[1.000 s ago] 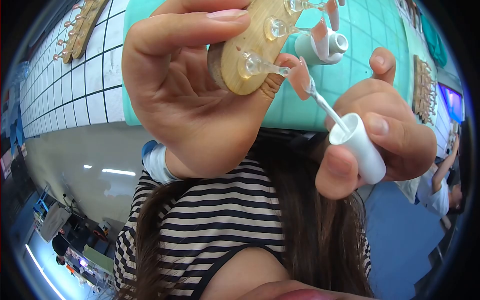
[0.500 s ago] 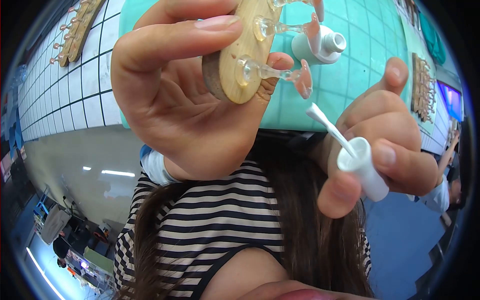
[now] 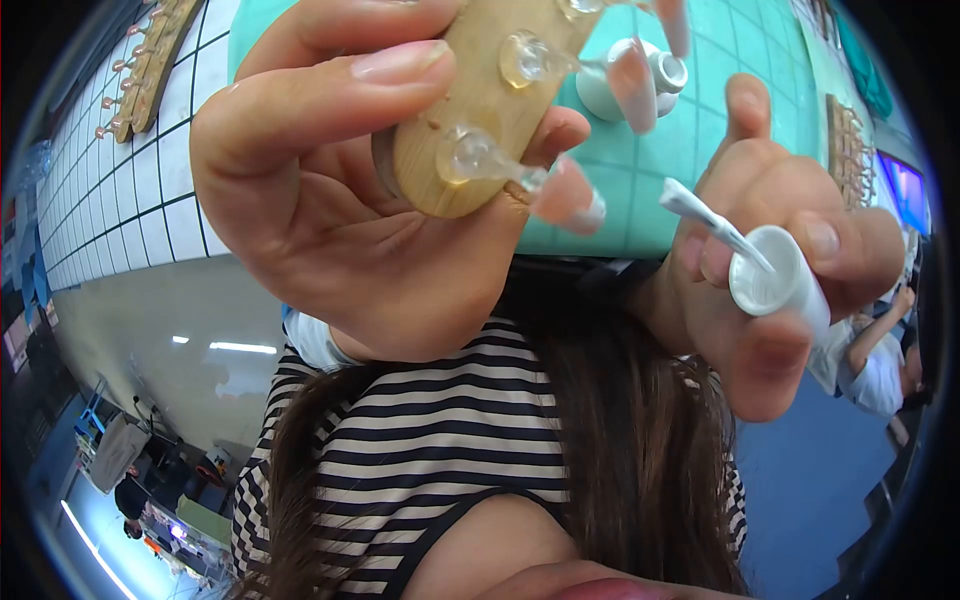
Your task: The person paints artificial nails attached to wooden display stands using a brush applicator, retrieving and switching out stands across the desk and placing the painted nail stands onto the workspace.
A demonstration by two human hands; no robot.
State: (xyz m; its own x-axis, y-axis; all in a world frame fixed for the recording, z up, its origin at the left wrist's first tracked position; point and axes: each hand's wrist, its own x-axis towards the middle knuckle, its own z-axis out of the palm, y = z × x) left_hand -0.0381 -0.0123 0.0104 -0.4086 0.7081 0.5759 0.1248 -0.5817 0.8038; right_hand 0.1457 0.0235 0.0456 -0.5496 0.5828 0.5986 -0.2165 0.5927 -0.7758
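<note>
At far left, one wooden rack point(image 3: 152, 75) with wavy edges bears a row of at least four pinkish tips; it lies on the tabletop point(image 3: 165, 200) of white square tiles with dark joints. Below it, in the background, is one person point(image 3: 130, 500) in dark clothing. The left hand point(image 3: 350, 200) has its fingers clamped on one block point(image 3: 480, 110) of smooth, pale, round-ended wood. Three clear stems point(image 3: 470, 158) with rounded bases are visible on the block, each bearing one glossy, curved, pinkish nail tip point(image 3: 565, 195); the lowest tip has a whitish end. Behind the middle tip, one white bottle point(image 3: 600, 92) with a round, open neck rests on one translucent green mat point(image 3: 640, 190), through which the tile grid shows. The right hand point(image 3: 780, 190) has its fingers closed around one smooth, white, hollow cap point(image 3: 790, 285). From it projects one slender brush point(image 3: 705, 218) with a flattened, white-coated end, apart from the lowest tip. At far right are a second wooden rack point(image 3: 850, 160), with tips too blurred to count, and one person point(image 3: 875, 375) in white.
</note>
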